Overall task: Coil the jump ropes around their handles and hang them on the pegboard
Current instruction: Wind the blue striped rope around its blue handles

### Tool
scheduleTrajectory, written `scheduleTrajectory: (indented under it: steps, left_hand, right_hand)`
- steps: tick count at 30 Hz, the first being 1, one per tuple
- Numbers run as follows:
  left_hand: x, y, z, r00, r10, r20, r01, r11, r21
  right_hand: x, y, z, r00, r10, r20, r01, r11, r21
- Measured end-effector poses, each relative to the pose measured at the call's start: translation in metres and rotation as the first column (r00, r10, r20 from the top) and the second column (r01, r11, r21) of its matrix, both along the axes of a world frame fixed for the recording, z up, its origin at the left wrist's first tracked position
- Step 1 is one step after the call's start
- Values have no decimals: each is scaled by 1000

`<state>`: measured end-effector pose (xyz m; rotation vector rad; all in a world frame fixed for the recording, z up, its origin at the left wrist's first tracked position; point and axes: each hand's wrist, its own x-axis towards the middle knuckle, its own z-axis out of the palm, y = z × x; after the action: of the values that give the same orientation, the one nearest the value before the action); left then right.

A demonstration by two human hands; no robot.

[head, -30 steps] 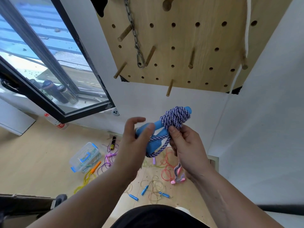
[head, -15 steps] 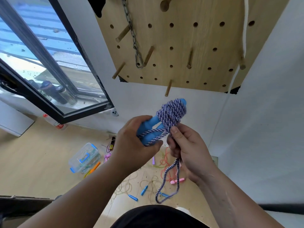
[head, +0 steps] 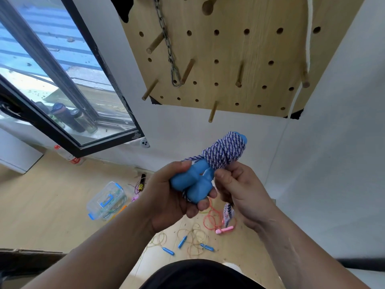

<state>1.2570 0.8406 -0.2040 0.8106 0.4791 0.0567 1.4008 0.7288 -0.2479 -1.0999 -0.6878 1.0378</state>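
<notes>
My left hand (head: 166,197) grips the two blue handles (head: 193,184) of a jump rope at their near ends. A purple-and-white braided rope (head: 225,151) is coiled thickly around the far part of the handles. My right hand (head: 239,190) pinches the loose end of this rope just below the coil, and a short tail (head: 228,213) hangs under the palm. The wooden pegboard (head: 239,49) hangs on the wall above, with several pegs sticking out; one peg (head: 213,112) is right above the coil.
A metal chain (head: 169,53) and a white cord (head: 308,38) hang on the pegboard. On the floor lie a pink rope (head: 216,222), a yellow rope with blue handles (head: 191,240) and a clear box (head: 106,200). An open window (head: 68,90) is at left.
The long loose tail that hung below my right hand half a second ago has been wound up, leaving a short end. My left hand now grips the handle ends lower and more tightly.
</notes>
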Motion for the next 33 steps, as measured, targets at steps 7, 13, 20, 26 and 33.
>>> scheduleTrajectory:
  steps: [7,13,20,26,33]
  left_hand:
    - [4,-1,4,976,157,-151,-137,981,138]
    - [-1,-6,-18,944,324,57,-39,-61,997]
    - [-4,-6,-34,948,304,97,-14,-264,964]
    - [-13,-2,-38,917,397,-36,19,47,999]
    - [-25,6,-31,881,466,-84,-321,717,618]
  right_hand:
    - [-14,-2,6,979,-127,-161,116,990,-81]
    - [-18,2,4,943,-303,-135,269,937,-223]
    - [-24,-1,13,974,-178,-141,152,972,-179]
    - [-25,-1,4,994,-95,-52,83,977,-197]
    - [-42,21,-2,997,-75,9,75,985,-158]
